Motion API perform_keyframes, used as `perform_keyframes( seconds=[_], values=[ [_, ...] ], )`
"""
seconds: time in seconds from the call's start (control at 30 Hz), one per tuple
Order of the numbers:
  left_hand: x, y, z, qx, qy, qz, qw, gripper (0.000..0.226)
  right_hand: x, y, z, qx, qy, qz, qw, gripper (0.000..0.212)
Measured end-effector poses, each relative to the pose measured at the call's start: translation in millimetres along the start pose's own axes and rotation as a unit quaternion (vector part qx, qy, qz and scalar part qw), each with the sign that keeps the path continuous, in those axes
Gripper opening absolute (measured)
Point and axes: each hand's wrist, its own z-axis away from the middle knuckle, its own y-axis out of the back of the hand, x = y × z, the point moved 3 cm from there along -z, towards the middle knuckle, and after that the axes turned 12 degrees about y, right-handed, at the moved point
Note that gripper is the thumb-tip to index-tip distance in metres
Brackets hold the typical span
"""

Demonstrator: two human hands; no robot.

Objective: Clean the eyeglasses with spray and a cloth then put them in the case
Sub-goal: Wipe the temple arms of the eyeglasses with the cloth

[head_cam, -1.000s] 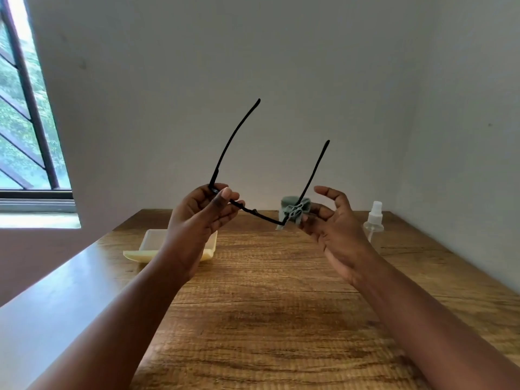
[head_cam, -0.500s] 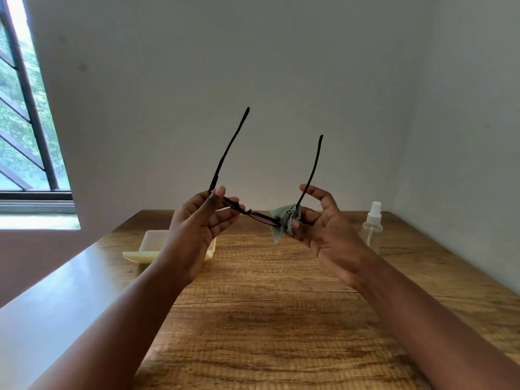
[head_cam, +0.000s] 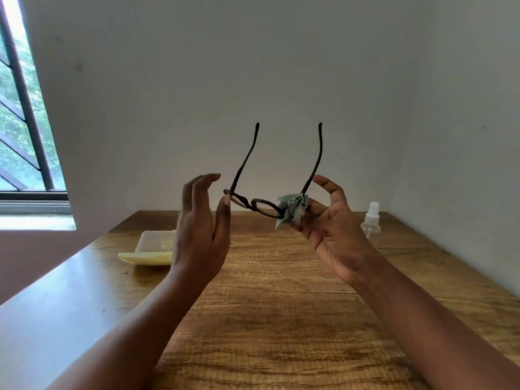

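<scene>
While aloft — eyeglasses (head_cam: 264,206), perhaps in cloth (head_cam: 291,211)

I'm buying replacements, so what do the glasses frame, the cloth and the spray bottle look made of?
The eyeglasses frame looks like dark matte plastic: thin, smooth and dull. The cloth seems a soft grey-green woven or microfibre fabric, since it bunches into folds and has a zigzag-cut edge. The spray bottle looks like clear plastic with a white plastic nozzle; glass can't be ruled out.
</scene>
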Motion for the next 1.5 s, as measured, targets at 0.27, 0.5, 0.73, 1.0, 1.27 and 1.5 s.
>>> perform_keyframes(
  seconds=[0.27,0.5,0.73,1.0,1.27,1.5],
  values=[
    [18,-11,11,-0.061,-0.167,-0.170,0.969,0.071,9,-14,9,0.072,-0.005,0.038,0.997,0.067],
    [22,-13,13,-0.034,-0.196,-0.209,0.957,0.047,19,-29,14,0.069,-0.006,0.034,0.997,0.066],
    [20,-14,14,-0.047,-0.176,-0.173,0.968,0.045,14,-29,12,0.084,-0.003,0.044,0.995,0.076],
    [24,-18,16,-0.082,-0.203,-0.155,0.963,0.037,-5,-3,0,0.194,-0.008,0.044,0.980,0.071],
    [23,-18,19,-0.078,-0.253,-0.186,0.946,0.042,-18,16,-4,0.255,0.007,-0.023,0.967,0.066],
    [15,-14,16,-0.071,-0.254,-0.194,0.945,0.044,4,-3,6,0.148,-0.053,0.024,0.987,0.080]
  ],
)
